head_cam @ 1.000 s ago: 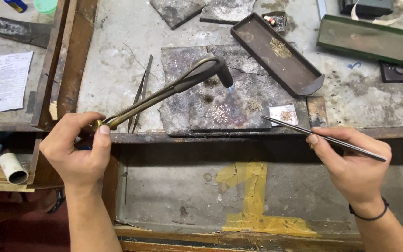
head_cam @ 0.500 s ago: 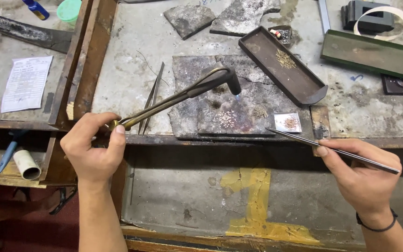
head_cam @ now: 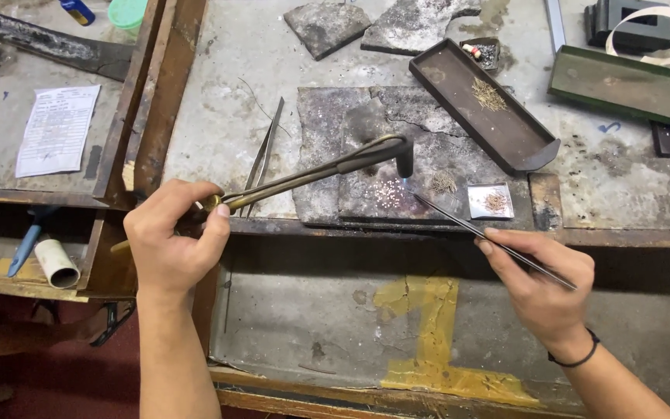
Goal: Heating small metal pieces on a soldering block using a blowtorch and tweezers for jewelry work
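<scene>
1. Looking down from the head view: my left hand (head_cam: pixel 170 248) grips the brass end of the torch (head_cam: pixel 316 169), fingers curled around it and thumb pressed on top. The torch's long tube runs up and to the right, and its dark bent tip points down at the soldering slab (head_cam: pixel 366 132).
2. Small blue flame at the tip, just above a patch of tiny pale pieces (head_cam: pixel 385 194) lying on the slab.
3. My right hand (head_cam: pixel 540 283) pinches a pair of long tweezers (head_cam: pixel 490 237) between thumb and fingertips. Their point reaches up and left to the flame, beside the pale pieces. Whether the points are closed on anything, I cannot tell.
4. A second pair of tweezers (head_cam: pixel 267 151) lies loose on the bench (head_cam: pixel 211 101), left of the slab.
5. A dark tray (head_cam: pixel 505 136) with a tuft of fine wire bits sits to the right of the slab; a small square dish (head_cam: pixel 492 200) with similar bits is just below the tray.
6. Far left compartment: a printed paper slip (head_cam: pixel 57 130). Below it, a white tube (head_cam: pixel 56 262) and a blue pen (head_cam: pixel 23 248).
</scene>
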